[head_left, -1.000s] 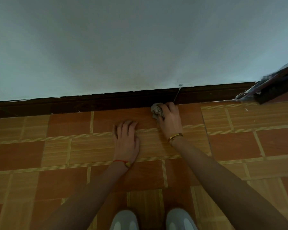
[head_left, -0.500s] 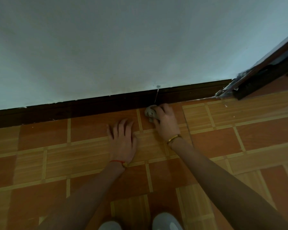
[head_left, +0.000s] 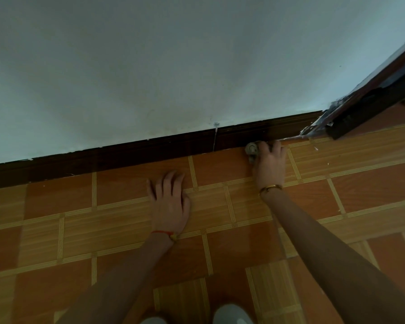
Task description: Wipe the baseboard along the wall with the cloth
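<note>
- Along the wall's foot, the baseboard (head_left: 126, 157) is running as a dark, rigid strip from the left edge toward the door frame (head_left: 369, 90) at the right; judging by its look, it is taking firm rubbing without giving.
- Left of centre, the left hand (head_left: 171, 202) is lying flat on the floor (head_left: 56, 218), fingers straight and spread, holding nothing, seemingly propping the person.
- Further right, the cloth (head_left: 253, 149) is sitting bunched into a small grey wad, touching the baseboard's bottom edge where it meets the floor.
- Over it, the right hand (head_left: 270, 164) is curling its fingers round the wad and pressing it against the strip.
- Being soft, light and squashy by the look of it, the cloth is probably handling best gripped whole in the fist, so it is not slipping loose or unfolding mid-stroke.
</note>
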A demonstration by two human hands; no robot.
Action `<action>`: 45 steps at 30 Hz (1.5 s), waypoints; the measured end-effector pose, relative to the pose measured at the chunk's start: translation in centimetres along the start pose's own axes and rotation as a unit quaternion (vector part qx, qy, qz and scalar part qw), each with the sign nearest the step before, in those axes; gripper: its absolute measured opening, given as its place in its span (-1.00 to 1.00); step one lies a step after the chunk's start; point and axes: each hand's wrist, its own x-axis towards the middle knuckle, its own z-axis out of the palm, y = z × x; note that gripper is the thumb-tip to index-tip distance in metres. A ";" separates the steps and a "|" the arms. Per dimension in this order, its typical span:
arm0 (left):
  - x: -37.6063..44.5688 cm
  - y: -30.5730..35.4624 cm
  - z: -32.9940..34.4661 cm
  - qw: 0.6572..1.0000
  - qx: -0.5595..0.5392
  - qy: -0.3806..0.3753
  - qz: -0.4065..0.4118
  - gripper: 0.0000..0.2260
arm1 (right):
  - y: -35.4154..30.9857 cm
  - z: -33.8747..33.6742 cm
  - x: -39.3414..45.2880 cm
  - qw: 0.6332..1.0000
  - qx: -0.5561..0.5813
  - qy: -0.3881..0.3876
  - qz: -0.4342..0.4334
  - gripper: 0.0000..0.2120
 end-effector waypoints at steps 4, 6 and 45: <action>0.0 0.1 -0.1 1.000 -0.004 -0.005 -0.006 -0.59 | -2.2 0.7 -1.2 0.994 0.043 -0.048 -0.086 -0.64; 0.0 0.1 -0.2 1.000 -0.005 -0.011 -0.008 -0.58 | -3.1 0.9 -1.6 0.982 0.051 -0.078 -0.165 -0.62; 0.0 0.3 -0.4 1.000 -0.003 -0.013 -0.012 -0.59 | 4.3 -1.5 2.3 0.991 -0.032 -0.037 0.125 -0.54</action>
